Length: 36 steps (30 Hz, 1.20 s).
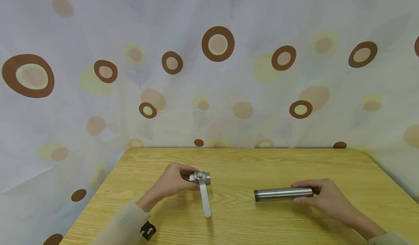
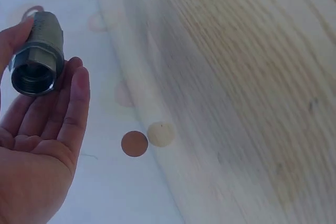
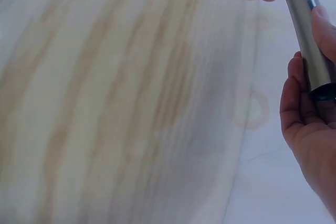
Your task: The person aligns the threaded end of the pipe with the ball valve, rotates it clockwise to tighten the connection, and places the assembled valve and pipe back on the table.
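Note:
A metal ball valve (image 1: 203, 178) with a long flat lever is in my left hand (image 1: 173, 181), which grips the valve body by its left end. The lever points toward the front of the table. In the left wrist view, the valve's threaded opening (image 2: 33, 78) faces the camera, with thumb and fingers of the left hand (image 2: 42, 150) around the body. My right hand (image 1: 330, 199) pinches a straight steel pipe (image 1: 283, 193) at its right end. The pipe lies level, its darker end toward the valve, a gap between them. The right wrist view shows the pipe (image 3: 304, 30) between thumb and fingers.
Both hands are over a wooden table (image 1: 235, 165). A patterned curtain (image 1: 248, 81) with brown and yellow circles stands behind it and along the sides. A black band (image 1: 148, 230) shows at the left sleeve.

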Each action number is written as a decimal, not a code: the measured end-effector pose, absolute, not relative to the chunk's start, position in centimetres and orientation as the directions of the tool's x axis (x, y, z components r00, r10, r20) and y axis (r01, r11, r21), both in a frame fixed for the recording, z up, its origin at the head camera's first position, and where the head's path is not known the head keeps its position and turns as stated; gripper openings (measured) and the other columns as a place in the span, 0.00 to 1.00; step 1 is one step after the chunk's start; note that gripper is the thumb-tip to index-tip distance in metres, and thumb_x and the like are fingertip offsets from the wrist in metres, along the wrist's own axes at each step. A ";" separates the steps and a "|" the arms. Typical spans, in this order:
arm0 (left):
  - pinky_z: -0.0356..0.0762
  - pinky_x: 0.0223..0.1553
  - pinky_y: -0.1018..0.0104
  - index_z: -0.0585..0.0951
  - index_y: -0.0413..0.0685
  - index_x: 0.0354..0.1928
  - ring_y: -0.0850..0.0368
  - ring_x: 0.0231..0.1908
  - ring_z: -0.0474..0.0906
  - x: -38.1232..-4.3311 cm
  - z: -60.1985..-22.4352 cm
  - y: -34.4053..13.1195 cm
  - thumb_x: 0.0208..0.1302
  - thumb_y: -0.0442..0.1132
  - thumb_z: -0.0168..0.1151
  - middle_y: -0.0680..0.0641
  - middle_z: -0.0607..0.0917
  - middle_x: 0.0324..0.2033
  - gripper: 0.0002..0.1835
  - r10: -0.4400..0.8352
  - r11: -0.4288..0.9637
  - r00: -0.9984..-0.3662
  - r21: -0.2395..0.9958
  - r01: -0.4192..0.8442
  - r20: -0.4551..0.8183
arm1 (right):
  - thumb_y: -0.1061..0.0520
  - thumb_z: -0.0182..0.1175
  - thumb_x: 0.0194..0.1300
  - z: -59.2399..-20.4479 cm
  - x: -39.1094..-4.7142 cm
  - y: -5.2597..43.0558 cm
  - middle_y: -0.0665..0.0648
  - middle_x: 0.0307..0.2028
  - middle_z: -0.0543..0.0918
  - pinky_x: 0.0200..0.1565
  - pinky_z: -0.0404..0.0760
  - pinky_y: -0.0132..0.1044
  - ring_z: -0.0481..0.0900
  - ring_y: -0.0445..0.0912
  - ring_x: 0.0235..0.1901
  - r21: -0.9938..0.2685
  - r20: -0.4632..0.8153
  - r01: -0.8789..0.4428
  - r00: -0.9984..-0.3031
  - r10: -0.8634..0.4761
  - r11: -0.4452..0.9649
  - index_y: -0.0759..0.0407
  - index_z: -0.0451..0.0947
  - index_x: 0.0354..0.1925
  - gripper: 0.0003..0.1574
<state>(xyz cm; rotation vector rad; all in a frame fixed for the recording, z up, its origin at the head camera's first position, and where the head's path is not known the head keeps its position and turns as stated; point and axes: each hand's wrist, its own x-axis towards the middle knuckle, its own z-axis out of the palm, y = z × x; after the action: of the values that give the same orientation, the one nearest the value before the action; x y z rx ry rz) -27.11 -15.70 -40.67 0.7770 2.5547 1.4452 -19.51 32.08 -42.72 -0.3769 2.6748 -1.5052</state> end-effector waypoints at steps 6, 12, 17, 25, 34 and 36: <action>0.88 0.41 0.63 0.90 0.45 0.54 0.54 0.39 0.89 -26.2 -40.3 -15.3 0.55 0.37 0.83 0.50 0.92 0.42 0.23 0.460 0.365 -0.875 0.866 0.343 0.152 | 0.58 0.76 0.65 -42.4 -19.7 31.8 0.60 0.48 0.90 0.36 0.85 0.35 0.85 0.42 0.38 -0.859 0.111 -0.204 -0.970 -0.218 0.470 0.66 0.86 0.58 0.25; 0.88 0.42 0.64 0.89 0.41 0.55 0.53 0.41 0.89 -25.5 -40.3 -14.8 0.55 0.35 0.83 0.46 0.92 0.44 0.24 0.431 0.299 -0.889 0.906 0.301 0.153 | 0.58 0.78 0.63 -41.9 -19.7 31.0 0.57 0.45 0.90 0.32 0.83 0.35 0.81 0.42 0.33 -0.865 0.134 -0.206 -0.974 -0.184 0.458 0.64 0.87 0.56 0.25; 0.88 0.44 0.63 0.89 0.40 0.55 0.52 0.42 0.90 -25.3 -40.5 -14.5 0.56 0.34 0.82 0.45 0.92 0.45 0.23 0.427 0.248 -0.890 0.926 0.286 0.161 | 0.60 0.77 0.62 -41.6 -19.6 30.3 0.55 0.44 0.90 0.32 0.84 0.36 0.82 0.44 0.33 -0.872 0.169 -0.234 -0.968 -0.185 0.430 0.65 0.88 0.55 0.23; 0.89 0.46 0.61 0.88 0.40 0.57 0.50 0.46 0.89 -25.1 -40.5 -14.3 0.58 0.33 0.81 0.44 0.91 0.47 0.23 0.432 0.198 -0.887 0.942 0.269 0.162 | 0.57 0.77 0.63 -40.9 -19.7 29.5 0.57 0.48 0.89 0.32 0.81 0.36 0.79 0.44 0.32 -0.879 0.154 -0.217 -0.972 -0.177 0.425 0.63 0.87 0.57 0.25; 0.88 0.46 0.60 0.88 0.39 0.57 0.49 0.45 0.89 -24.8 -40.4 -13.8 0.58 0.33 0.81 0.42 0.91 0.47 0.23 0.436 0.173 -0.883 0.948 0.269 0.171 | 0.58 0.78 0.62 -40.7 -19.8 28.5 0.58 0.47 0.89 0.35 0.85 0.37 0.81 0.45 0.33 -0.882 0.187 -0.248 -0.965 -0.186 0.400 0.65 0.87 0.56 0.25; 0.88 0.46 0.60 0.88 0.39 0.57 0.49 0.45 0.89 -24.7 -40.3 -13.7 0.58 0.33 0.81 0.42 0.91 0.47 0.23 0.434 0.171 -0.885 0.950 0.262 0.166 | 0.59 0.78 0.62 -40.7 -19.8 28.2 0.56 0.46 0.89 0.34 0.85 0.37 0.80 0.45 0.33 -0.885 0.191 -0.250 -0.964 -0.183 0.393 0.64 0.87 0.56 0.25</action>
<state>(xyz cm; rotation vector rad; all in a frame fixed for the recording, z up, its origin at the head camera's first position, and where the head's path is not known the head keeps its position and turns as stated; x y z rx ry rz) -24.67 -13.69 -40.27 0.6863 2.2900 1.8093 -19.84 28.24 -40.65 -0.4157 2.6737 -1.7169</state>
